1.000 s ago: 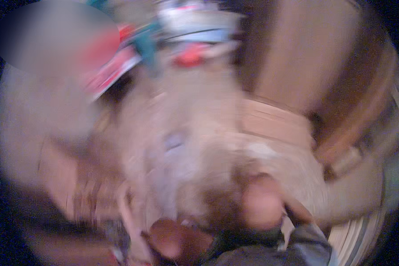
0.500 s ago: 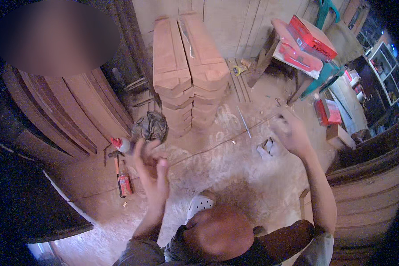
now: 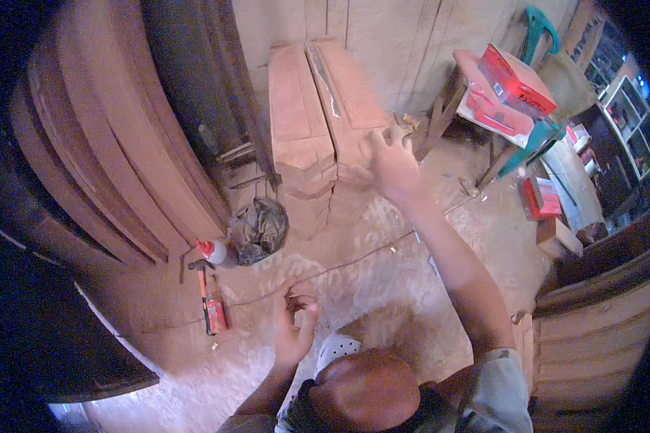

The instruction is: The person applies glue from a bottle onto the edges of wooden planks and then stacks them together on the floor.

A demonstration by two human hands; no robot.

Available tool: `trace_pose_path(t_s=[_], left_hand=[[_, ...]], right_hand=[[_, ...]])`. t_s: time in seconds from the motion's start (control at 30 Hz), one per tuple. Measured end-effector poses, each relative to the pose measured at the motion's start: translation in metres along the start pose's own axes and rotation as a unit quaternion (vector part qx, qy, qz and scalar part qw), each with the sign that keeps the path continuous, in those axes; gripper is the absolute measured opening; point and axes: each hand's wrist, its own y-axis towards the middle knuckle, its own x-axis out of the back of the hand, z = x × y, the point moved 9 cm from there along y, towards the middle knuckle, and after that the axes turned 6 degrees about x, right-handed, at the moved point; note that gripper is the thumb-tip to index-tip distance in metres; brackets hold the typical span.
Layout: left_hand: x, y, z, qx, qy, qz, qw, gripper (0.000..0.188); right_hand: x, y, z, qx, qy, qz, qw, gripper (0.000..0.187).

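Note:
My right hand [image 3: 395, 160] reaches forward to the right-hand stack of wooden panels [image 3: 354, 86], fingers spread over its near right edge. It looks empty, and I cannot tell whether it touches the wood. Against that stack, with a narrow gap between, stands a second stack of wooden panels [image 3: 294, 101]. Both have angled, stepped front ends. My left hand [image 3: 296, 321] hovers low over the dusty floor, fingers loosely curled with a gap to the thumb and nothing visible in it. My bent knee [image 3: 368, 386] and a white perforated clog [image 3: 336, 348] are just below it.
A crumpled dark plastic bag [image 3: 258, 229], a white bottle with red cap [image 3: 215, 252], a hammer [image 3: 204, 296] and a small red-labelled bottle [image 3: 216, 312] lie left. Long boards [image 3: 115, 130] lean behind them. A red box [image 3: 516, 79] rests on a chair at right.
My right hand has swung left and forward to the right-hand stack. My left hand has dropped nearer my knee, its spread fingers now curling. The view has shifted slightly.

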Motion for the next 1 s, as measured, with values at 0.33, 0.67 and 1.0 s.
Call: trace_pose_path(t_s=[0.33, 0.67, 1.0], left_hand=[[-0.063, 0.061, 0.016, 0.108, -0.006, 0.019, 0.994, 0.032], [-0.137, 0.144, 0.001, 0.110, -0.367, 0.074, 0.921, 0.062], [-0.250, 0.054, -0.023, 0.239, -0.277, 0.168, 0.915, 0.049]], right_hand=[[0.001, -0.013, 0.013, 0.075, -0.098, 0.023, 0.992, 0.065], [0.088, -0.188, 0.013, 0.133, -0.028, 0.079, 0.988, 0.065], [0.175, -0.424, -0.076, -0.005, -0.165, 0.142, 0.976, 0.018]])
